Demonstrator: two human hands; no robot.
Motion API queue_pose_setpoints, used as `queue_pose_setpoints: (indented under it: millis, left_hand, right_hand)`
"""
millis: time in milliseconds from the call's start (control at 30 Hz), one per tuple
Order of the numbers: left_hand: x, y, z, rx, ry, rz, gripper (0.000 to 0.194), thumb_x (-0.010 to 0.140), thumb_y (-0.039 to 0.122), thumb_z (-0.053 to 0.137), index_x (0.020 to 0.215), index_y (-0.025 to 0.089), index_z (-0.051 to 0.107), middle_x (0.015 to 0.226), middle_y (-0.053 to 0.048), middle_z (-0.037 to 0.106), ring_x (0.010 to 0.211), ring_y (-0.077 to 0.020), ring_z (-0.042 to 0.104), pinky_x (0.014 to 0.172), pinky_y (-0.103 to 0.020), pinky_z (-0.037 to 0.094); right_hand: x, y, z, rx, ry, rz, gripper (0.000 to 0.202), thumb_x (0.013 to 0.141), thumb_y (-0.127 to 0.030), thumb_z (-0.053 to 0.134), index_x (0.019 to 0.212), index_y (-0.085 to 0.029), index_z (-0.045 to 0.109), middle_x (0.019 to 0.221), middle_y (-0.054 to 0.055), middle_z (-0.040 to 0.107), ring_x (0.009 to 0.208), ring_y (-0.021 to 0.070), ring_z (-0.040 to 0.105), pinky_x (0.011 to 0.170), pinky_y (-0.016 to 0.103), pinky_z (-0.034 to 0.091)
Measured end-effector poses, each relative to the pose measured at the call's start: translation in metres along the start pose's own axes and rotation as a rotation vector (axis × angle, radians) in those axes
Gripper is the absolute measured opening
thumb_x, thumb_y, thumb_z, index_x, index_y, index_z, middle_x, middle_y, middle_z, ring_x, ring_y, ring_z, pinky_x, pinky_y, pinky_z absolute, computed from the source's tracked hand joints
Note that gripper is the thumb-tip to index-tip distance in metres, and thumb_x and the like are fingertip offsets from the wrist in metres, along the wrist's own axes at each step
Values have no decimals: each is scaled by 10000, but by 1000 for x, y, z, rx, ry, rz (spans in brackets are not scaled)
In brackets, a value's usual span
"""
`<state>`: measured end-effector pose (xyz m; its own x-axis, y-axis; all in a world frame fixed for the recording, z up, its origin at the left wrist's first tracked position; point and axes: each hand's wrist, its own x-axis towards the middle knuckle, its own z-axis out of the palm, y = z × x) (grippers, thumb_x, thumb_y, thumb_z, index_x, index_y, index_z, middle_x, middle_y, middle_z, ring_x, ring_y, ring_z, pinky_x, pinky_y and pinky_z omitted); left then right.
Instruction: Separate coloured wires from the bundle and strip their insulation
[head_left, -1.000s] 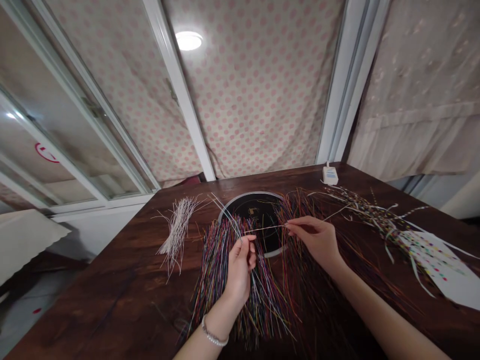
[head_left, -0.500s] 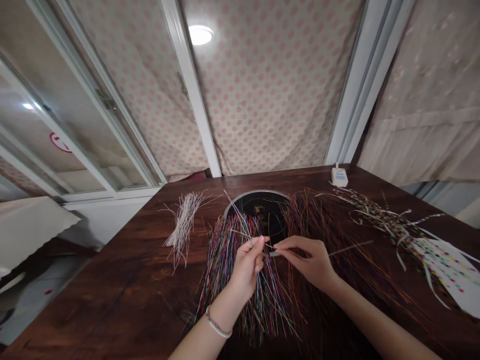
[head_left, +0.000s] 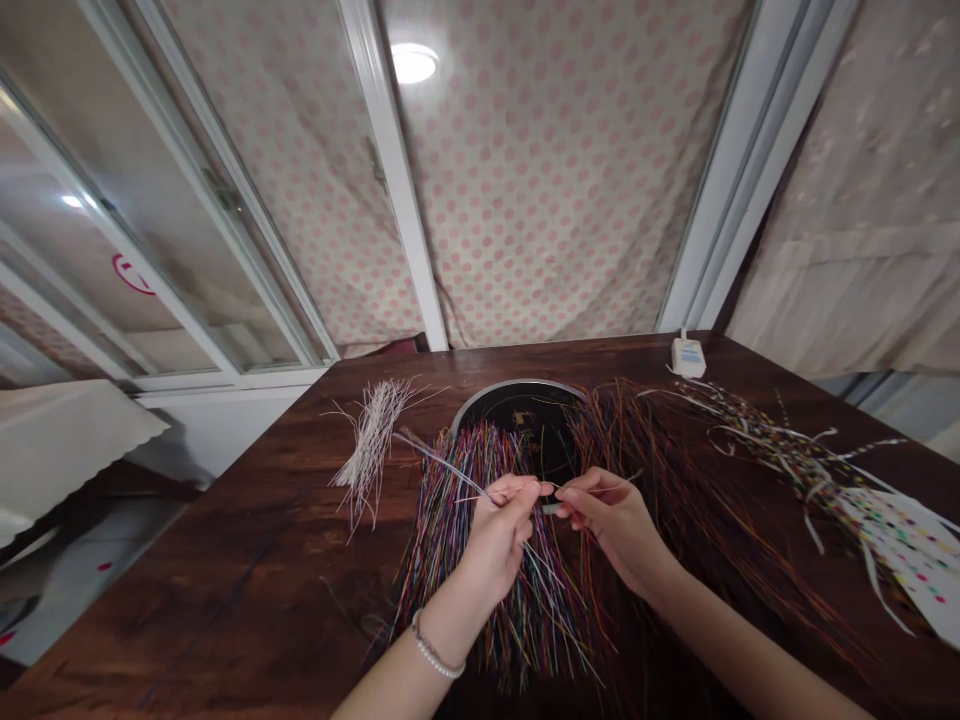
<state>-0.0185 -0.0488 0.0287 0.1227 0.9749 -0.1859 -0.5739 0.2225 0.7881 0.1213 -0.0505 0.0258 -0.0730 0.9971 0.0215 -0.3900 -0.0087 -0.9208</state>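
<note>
My left hand (head_left: pixel 499 535) is closed over the middle of the table, pinching several thin wires. The pale grey ends of these wires (head_left: pixel 442 462) stick out toward the upper left. Close beside it, my right hand (head_left: pixel 616 525) is closed too, thumb and forefinger pinching a fine wire that spans the small gap between the hands. Beneath the left hand spreads a thick bundle of multicoloured wires (head_left: pixel 439 530). An orange-brown bundle of wires (head_left: pixel 697 530) lies under and right of the right hand. Behind both hands shows a round black plate (head_left: pixel 499 405) with a grey rim, partly covered.
A bundle of white wires (head_left: pixel 371 435) lies on the left of the dark wooden table (head_left: pixel 262 520). A small white device (head_left: pixel 688 357) stands at the back right. Along the right edge lie dotted strips (head_left: pixel 795 450) and a dotted white sheet (head_left: pixel 911 545).
The pale wires in my left hand have swung from pointing up to pointing farther left. My right hand has turned and its fingers have curled in more. The view has shifted slightly.
</note>
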Motion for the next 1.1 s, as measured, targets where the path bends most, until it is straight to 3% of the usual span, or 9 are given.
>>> queue_pose_setpoints:
  millis: [333, 500, 633, 700, 800, 900, 1000, 1100]
  left_hand:
    - [1, 0, 2, -12, 89, 97, 210, 620, 242, 706, 691, 114, 555, 766, -33, 647, 390, 19, 244, 358, -158, 131]
    - [1, 2, 3, -11, 148, 156, 233, 606, 256, 709, 614, 122, 518, 839, -34, 660, 385, 18, 249, 365, -179, 121]
    - [2, 3, 2, -3, 198, 180, 219, 606, 259, 710, 619, 124, 538, 839, -36, 665, 386, 13, 293, 364, -177, 142]
    - [2, 3, 2, 41, 219, 204, 198, 604, 256, 710, 612, 126, 561, 800, -38, 670, 432, -13, 406, 389, -169, 235]
    - [1, 2, 3, 150, 195, 262, 154, 589, 238, 718, 629, 132, 614, 751, -56, 676, 658, -116, 584, 587, -214, 412]
    - [1, 1, 4, 316, 127, 278, 133, 569, 221, 727, 618, 125, 650, 663, -59, 665, 661, -146, 594, 662, -259, 434]
    - [0, 1, 4, 398, 24, 245, 111, 581, 205, 717, 609, 115, 657, 629, -57, 646, 595, -118, 558, 588, -229, 418]
    - [0, 0, 1, 283, -42, 148, 151, 590, 231, 717, 613, 113, 626, 606, -15, 587, 451, -33, 412, 416, -171, 297]
  right_hand:
    - [-5, 10, 6, -21, 51, -2, 172, 640, -292, 705, 777, -187, 701, 737, 58, 692, 616, 153, 630, 488, 231, 442]
    - [-10, 13, 11, 28, 25, -4, 241, 733, -340, 618, 921, -203, 679, 842, 85, 691, 676, 175, 641, 528, 267, 466]
    - [-12, 14, 9, -129, 13, -169, 242, 785, -317, 557, 988, -232, 657, 912, 83, 680, 727, 194, 644, 558, 302, 497]
    - [-13, 10, 7, -259, 9, -279, 242, 799, -294, 535, 1007, -245, 649, 918, 78, 677, 730, 201, 643, 578, 331, 513]
    - [-14, -4, 3, -494, -10, -501, 216, 788, -244, 545, 961, -260, 673, 902, 66, 676, 785, 210, 630, 676, 365, 517]
    - [-8, -23, -7, -638, 53, -654, 165, 766, -226, 568, 857, -256, 703, 891, 60, 671, 845, 211, 610, 756, 355, 492]
    - [4, -37, -22, -636, 77, -511, 155, 773, -265, 564, 848, -230, 695, 799, 53, 677, 747, 178, 615, 706, 310, 489]
    - [16, -40, -35, -589, -29, -243, 181, 741, -325, 596, 795, -184, 696, 667, 40, 666, 619, 145, 593, 611, 269, 481]
